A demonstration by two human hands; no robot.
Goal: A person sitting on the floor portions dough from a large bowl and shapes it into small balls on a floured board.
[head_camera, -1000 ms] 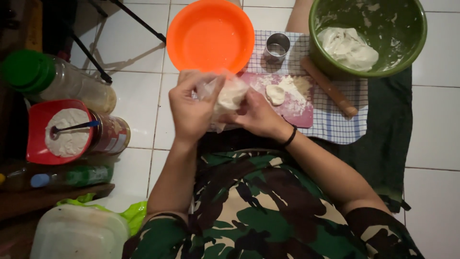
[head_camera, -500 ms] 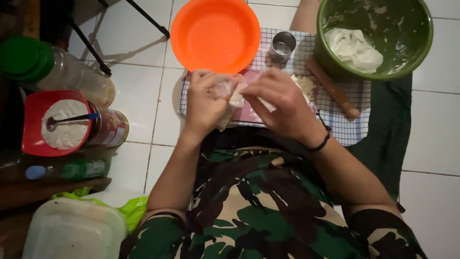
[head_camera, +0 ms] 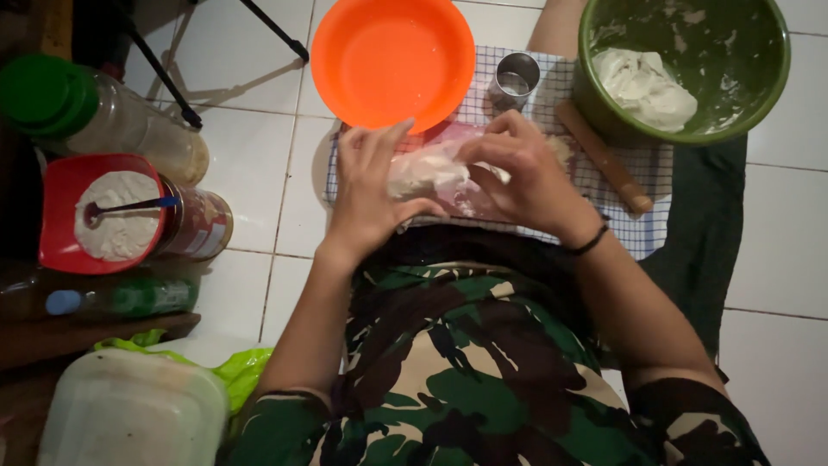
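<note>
A pale lump of dough (head_camera: 424, 173) lies between both hands, just above a pink board (head_camera: 448, 138) on a blue checked cloth (head_camera: 642, 233). My left hand (head_camera: 366, 194) cups the dough from the left with its fingers spread upward. My right hand (head_camera: 526, 177) presses on it from the right, fingers curled over the top. A dark band circles the right wrist. Part of the dough is hidden under the right fingers.
An orange bowl (head_camera: 392, 60) sits just beyond the hands. A small metal cup (head_camera: 515, 80), a wooden rolling pin (head_camera: 604, 158) and a green bowl (head_camera: 759, 95) holding more dough (head_camera: 642, 86) lie at the right. A red flour container (head_camera: 60, 207), bottles and a plastic tub (head_camera: 129, 410) stand left.
The hands have lowered the dough from in front of my chest toward the board. The right hand has shifted over the top of the lump.
</note>
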